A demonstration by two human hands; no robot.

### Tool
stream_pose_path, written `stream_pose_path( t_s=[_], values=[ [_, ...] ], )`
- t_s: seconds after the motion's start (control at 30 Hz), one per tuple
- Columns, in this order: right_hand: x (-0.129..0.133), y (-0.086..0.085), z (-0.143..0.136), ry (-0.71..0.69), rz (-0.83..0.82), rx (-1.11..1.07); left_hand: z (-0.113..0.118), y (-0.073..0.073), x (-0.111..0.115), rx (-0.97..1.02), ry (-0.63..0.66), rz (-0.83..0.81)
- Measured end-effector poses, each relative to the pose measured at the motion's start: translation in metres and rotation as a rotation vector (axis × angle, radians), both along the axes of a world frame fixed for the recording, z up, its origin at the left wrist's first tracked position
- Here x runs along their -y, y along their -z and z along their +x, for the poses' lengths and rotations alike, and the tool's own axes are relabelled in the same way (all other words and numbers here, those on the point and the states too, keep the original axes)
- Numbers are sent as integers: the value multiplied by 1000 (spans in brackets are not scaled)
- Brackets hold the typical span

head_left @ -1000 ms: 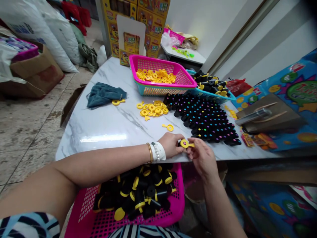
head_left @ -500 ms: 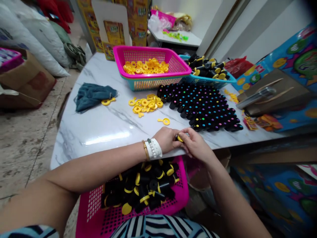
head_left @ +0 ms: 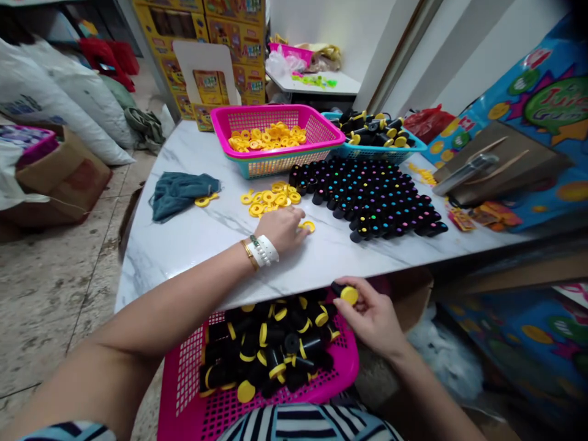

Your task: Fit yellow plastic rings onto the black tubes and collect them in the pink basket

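My left hand [head_left: 281, 231] lies over the white tabletop [head_left: 220, 245]. Its fingers are curled at the tab of a single yellow plastic ring [head_left: 309, 226], pinching it where it lies. Down by the table's front edge, my right hand [head_left: 374, 315] grips a small black cylinder with a yellow cap [head_left: 349, 295], cap facing me. Below that hand and to its left, a pink basket [head_left: 351, 361] holds many black cylinders with yellow caps [head_left: 275, 361]. A loose pile of yellow rings [head_left: 269, 199] is just beyond my left hand.
Rows of black cylinders with coloured dots [head_left: 376, 190] stand on the right. Behind are a pink basket of yellow rings [head_left: 220, 131] and a blue basket of capped cylinders [head_left: 418, 146]. A dark teal cloth [head_left: 179, 193] lies left; a brown box [head_left: 509, 162] stands right.
My hands were together at the table edge around a yellow-capped piece. The left has moved forward to the lone yellow ring; the right has lowered towards the pink basket with the capped cylinder.
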State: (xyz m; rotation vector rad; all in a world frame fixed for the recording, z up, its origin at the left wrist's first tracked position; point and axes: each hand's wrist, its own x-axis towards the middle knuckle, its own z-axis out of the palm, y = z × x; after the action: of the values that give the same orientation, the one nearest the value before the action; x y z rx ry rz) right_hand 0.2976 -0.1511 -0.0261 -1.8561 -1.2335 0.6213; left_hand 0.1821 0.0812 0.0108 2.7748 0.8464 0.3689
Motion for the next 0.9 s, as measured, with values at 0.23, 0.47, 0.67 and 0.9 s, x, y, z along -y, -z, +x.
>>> stream_pose_path(
  t_s=[0.23, 0.47, 0.67, 0.9],
  values=[
    [26, 34, 6, -226, 69, 295, 4, 11, -5, -80, 27, 78],
    [10, 19, 17, -40, 214, 554, 19, -1, 33, 3, 153, -208],
    [-5, -11, 27, 0, 335, 774, 40, -17, 71, -35, 336, -483],
    [-21, -4, 56, 383, 283, -46, 90, -3, 46, 207, 76, -237]
  ],
)
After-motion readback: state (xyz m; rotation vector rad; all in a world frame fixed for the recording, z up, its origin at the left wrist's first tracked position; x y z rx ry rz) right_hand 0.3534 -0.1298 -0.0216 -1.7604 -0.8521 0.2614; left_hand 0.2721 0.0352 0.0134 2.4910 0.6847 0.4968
